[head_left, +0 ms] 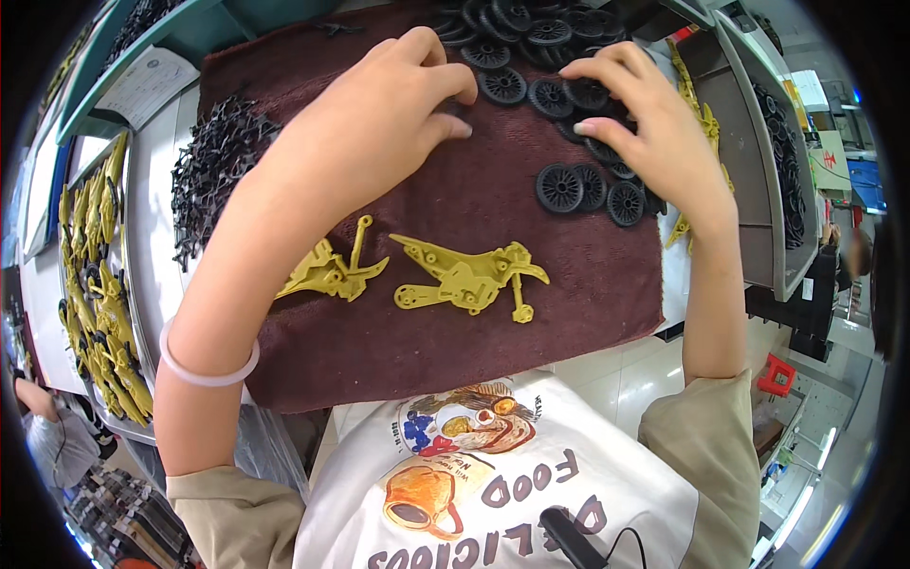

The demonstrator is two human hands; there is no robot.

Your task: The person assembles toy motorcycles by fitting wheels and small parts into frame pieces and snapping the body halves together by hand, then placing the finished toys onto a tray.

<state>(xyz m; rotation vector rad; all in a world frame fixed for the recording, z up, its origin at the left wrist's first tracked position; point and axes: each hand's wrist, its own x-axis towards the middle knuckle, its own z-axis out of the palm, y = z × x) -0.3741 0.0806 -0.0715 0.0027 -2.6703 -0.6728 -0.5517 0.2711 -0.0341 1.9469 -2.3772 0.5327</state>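
My left hand [417, 100] hovers over the brown cloth left of a pile of black spoked toy wheels [502, 85]. Its thumb and curled fingers are apart, and nothing shows between them. Over the right part of the pile, my right hand [645, 123] has its thumb and fingers spread around some wheels, gripping none that I can make out. Closer to me lie two yellow toy motorcycle body pieces: one whole in view [469, 280], the other [336, 270] partly hidden by my left forearm.
A heap of small black parts [218, 161] lies at the cloth's left. Beyond it, a tray holds yellow pieces with black parts [100, 303]. On the right stands a grey bin [749, 142] beside more yellow pieces [706, 123]. The brown cloth [588, 284] covers the work surface.
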